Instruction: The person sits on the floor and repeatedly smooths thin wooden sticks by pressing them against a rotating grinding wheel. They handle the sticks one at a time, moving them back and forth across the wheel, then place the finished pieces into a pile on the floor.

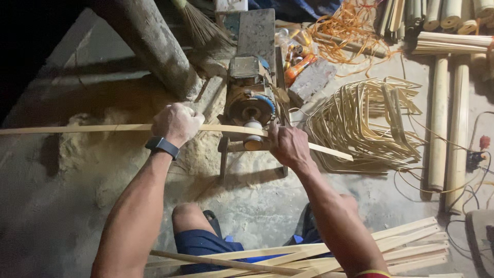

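A long thin bamboo strip (77,128) runs from the left edge across to the right, passing over the wheel of a small motor grinder (251,100). My left hand (176,123), with a dark watch on the wrist, is closed around the strip left of the machine. My right hand (289,145) grips the same strip just right of the grinder's wheel, pressing it close to the wheel. The strip's right end (334,152) sticks out past my right hand.
A heap of sawdust (98,159) lies left of the grinder. Bent bamboo frames (365,123) are piled at right, with bamboo poles (438,123) and cables beyond. Several straight strips (401,247) lie by my knees. A thick wooden post (154,41) and a broom stand behind.
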